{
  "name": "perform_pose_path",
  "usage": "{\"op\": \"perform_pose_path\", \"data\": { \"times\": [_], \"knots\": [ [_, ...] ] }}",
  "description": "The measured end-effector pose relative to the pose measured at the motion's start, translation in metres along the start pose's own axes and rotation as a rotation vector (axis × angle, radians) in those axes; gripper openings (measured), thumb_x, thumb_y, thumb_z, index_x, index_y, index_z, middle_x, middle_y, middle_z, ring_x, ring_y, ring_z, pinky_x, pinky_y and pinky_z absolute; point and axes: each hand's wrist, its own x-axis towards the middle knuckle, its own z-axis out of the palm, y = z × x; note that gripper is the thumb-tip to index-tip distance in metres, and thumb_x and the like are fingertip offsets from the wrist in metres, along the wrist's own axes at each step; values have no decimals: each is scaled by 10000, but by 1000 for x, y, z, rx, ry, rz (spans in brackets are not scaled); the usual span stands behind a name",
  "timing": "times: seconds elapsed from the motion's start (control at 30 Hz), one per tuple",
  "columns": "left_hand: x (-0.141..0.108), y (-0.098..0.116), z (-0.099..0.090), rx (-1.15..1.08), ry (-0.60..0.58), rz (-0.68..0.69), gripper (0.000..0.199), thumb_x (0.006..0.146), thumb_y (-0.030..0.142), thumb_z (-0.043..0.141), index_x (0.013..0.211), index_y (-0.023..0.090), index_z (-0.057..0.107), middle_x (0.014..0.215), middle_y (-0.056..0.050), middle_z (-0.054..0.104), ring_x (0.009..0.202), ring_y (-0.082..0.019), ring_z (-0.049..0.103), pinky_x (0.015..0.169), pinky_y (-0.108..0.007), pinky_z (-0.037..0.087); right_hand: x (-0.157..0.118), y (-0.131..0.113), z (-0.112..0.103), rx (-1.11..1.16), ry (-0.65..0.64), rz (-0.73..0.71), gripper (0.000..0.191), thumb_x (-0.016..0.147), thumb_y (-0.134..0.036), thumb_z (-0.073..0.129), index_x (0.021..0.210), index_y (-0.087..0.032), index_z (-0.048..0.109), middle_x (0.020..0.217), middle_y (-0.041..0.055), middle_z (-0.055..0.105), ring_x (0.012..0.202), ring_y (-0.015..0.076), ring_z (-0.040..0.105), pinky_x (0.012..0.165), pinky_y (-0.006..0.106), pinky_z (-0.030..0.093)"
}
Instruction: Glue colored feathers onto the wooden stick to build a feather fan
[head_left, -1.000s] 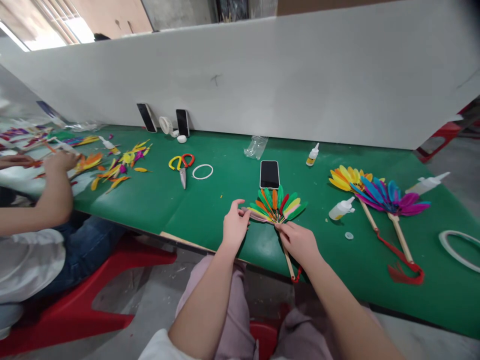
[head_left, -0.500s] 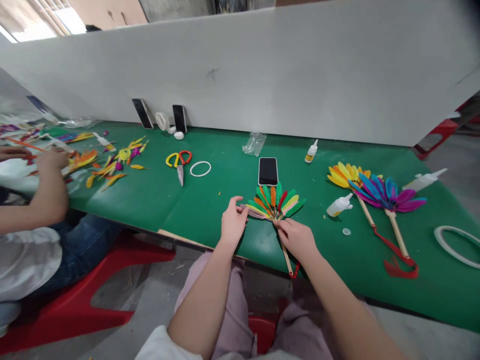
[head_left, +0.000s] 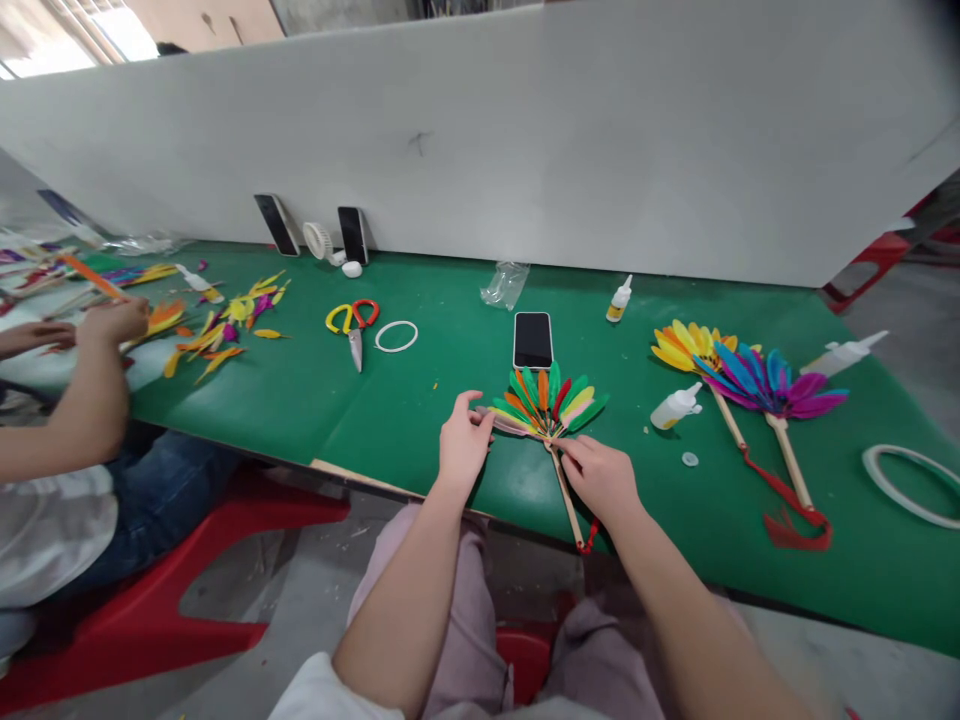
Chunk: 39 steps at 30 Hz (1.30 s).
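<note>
A feather fan with green, orange, red, yellow and pink feathers lies at the table's front edge. Its wooden handle points toward me and ends in a red cord. At the fan's left side my left hand pinches the tip of a pale pink feather. The fingers of my right hand are closed at the fan's hub, where the feather quills meet the handle; the exact contact is partly hidden by the fingertips. Just beyond the feathers lies a phone.
To the right are a glue bottle, a small cap, a yellow fan, a blue-purple fan and a white ring. Scissors lie left. Farther left, a co-worker's hand works among loose feathers.
My right fingers have shifted slightly right, uncovering more of the hub and upper handle. My left hand keeps its pinch. The co-worker's hand has risen with an orange stick-like item.
</note>
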Motion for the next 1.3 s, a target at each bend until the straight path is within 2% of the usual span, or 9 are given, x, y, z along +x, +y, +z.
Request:
{"op": "perform_pose_path", "data": {
  "times": [0.37, 0.73, 1.0, 1.3],
  "knots": [
    [1, -1, 0, 2, 0, -2, 352, 752, 293, 510, 1093, 237, 440, 632, 47, 545, 487, -80, 556, 433, -161, 405, 2, -2, 0, -5, -59, 30, 254, 801, -227, 418, 901, -261, 649, 710, -14, 632, 656, 90, 559, 539, 205, 298],
    [1, -1, 1, 13, 13, 8, 339, 748, 286, 512, 1077, 241, 446, 629, 53, 546, 480, -77, 553, 457, -170, 413, 2, -2, 1, 14, -65, 43, 242, 793, -219, 428, 882, -260, 649, 738, -25, 645, 674, 91, 573, 542, 203, 309],
    [1, 0, 0, 2, -1, 1, 350, 751, 285, 511, 1089, 234, 436, 625, 50, 538, 480, -79, 554, 426, -161, 405, 0, 0, 1, -27, 22, 80, 280, 796, -211, 421, 976, -256, 630, 734, -13, 644, 627, 88, 560, 546, 202, 316],
    [2, -3, 1, 17, 11, 3, 343, 751, 290, 512, 1084, 243, 442, 633, 50, 543, 473, -78, 548, 438, -171, 406, 1, 0, 4, -87, 14, 137, 283, 773, -193, 435, 969, -260, 627, 743, -14, 641, 621, 85, 553, 534, 201, 310]
  ]
}}
